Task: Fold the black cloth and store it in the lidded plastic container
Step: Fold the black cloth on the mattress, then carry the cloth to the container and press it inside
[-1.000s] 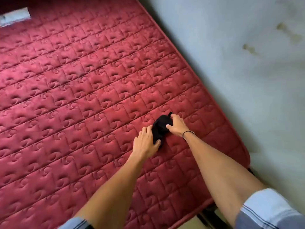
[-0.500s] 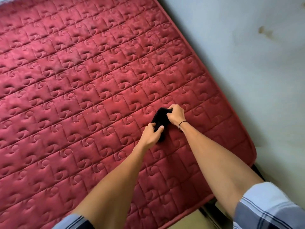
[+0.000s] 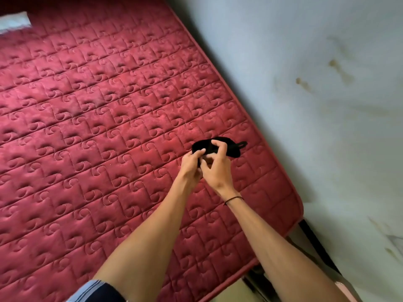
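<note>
A small black cloth (image 3: 231, 148), bunched into a short strip with a little loop at its right end, is held just above the red quilted mattress (image 3: 98, 138) near its right edge. My left hand (image 3: 190, 164) pinches the cloth's left end. My right hand (image 3: 214, 165) grips its middle with the fingers curled over the top. The two hands touch each other and hide part of the cloth. The lidded plastic container does not appear in the head view.
A pale stained wall (image 3: 316, 94) runs along the mattress's right side. A white object (image 3: 15, 22) lies at the far left corner of the mattress. A dark bed frame (image 3: 314, 243) shows below the mattress's near right corner.
The cloth lay on the mattress under both hands before. Now both hands have lifted it off the surface and hold it close together, and it has turned sideways.
</note>
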